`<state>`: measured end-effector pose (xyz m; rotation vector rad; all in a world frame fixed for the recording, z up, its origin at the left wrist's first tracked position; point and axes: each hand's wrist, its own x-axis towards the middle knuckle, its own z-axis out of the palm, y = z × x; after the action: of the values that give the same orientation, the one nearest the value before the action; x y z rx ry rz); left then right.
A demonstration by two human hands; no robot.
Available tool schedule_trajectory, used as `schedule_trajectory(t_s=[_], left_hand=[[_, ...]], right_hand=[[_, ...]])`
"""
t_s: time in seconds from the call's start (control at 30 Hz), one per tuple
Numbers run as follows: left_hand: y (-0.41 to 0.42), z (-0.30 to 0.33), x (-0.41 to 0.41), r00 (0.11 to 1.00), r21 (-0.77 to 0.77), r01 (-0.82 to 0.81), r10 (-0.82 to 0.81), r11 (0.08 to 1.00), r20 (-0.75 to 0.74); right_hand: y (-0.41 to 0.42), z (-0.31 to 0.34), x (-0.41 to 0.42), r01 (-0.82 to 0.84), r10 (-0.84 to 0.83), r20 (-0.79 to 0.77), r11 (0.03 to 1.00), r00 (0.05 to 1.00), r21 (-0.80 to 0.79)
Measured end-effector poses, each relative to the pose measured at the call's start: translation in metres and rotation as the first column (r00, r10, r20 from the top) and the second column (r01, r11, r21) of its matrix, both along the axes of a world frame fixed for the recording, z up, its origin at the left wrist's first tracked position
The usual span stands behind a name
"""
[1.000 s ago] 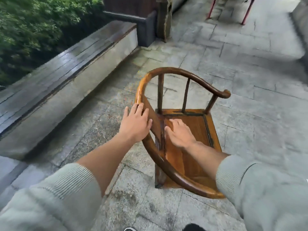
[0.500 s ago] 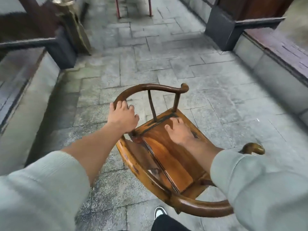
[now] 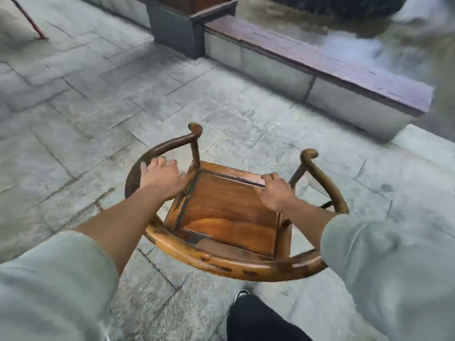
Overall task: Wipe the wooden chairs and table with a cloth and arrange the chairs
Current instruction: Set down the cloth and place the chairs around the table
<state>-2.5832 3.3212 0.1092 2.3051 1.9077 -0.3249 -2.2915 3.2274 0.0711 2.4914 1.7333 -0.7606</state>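
Stone paving spreads open ahead and to my left; a low wooden-topped ledge borders it on my right. The wooden chair sits just before me, its seat between my arms. My left hand clasps the curved armrail; my right hand grips the seat's far edge.

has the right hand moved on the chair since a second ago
Yes. The right hand went from flat on the middle of the chair seat to gripping the seat's front edge.
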Motion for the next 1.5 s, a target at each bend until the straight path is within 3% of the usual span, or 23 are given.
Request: schedule_trajectory(t_s=[0.23, 0.4, 0.57, 0.63, 0.83, 1.2, 1.37, 1.5], left_hand=[[0.077, -0.028, 0.049, 0.967, -0.082, 0.223, -0.231, 0.971, -0.108], [0.155, -0.059, 0.058, 0.952, -0.1, 0.188, -0.206, 0.977, -0.227], [0.21, -0.108, 0.059, 0.922, -0.152, 0.138, -0.183, 0.979, -0.34], [0.214, -0.124, 0.066, 0.917, -0.165, 0.141, -0.192, 0.976, -0.351], [0.242, -0.147, 0.072, 0.902, -0.14, 0.249, -0.282, 0.958, -0.326], [0.256, -0.179, 0.058, 0.831, -0.113, 0.421, -0.433, 0.9, -0.349], [0.235, -0.179, 0.069, 0.762, -0.179, 0.547, -0.575, 0.818, -0.298], [0.217, -0.172, 0.098, 0.818, -0.181, 0.512, -0.541, 0.839, -0.195]], right_hand=[[-0.01, -0.015, 0.083, 0.266, -0.262, 0.132, 0.964, 0.956, -0.008], [0.005, -0.046, 0.175, 0.431, -0.386, 0.298, 0.896, 0.873, -0.104], [0.011, -0.091, 0.212, 0.596, -0.553, 0.244, 0.786, 0.796, -0.163], [0.01, -0.109, 0.21, 0.618, -0.554, 0.323, 0.773, 0.767, -0.142], [0.02, -0.134, 0.191, 0.581, -0.439, 0.507, 0.798, 0.741, -0.158], [0.042, -0.135, 0.177, 0.488, -0.373, 0.494, 0.864, 0.785, -0.122], [0.041, -0.134, 0.165, 0.388, -0.268, 0.472, 0.905, 0.84, -0.177], [0.056, -0.131, 0.149, 0.324, -0.24, 0.395, 0.932, 0.887, -0.161]])
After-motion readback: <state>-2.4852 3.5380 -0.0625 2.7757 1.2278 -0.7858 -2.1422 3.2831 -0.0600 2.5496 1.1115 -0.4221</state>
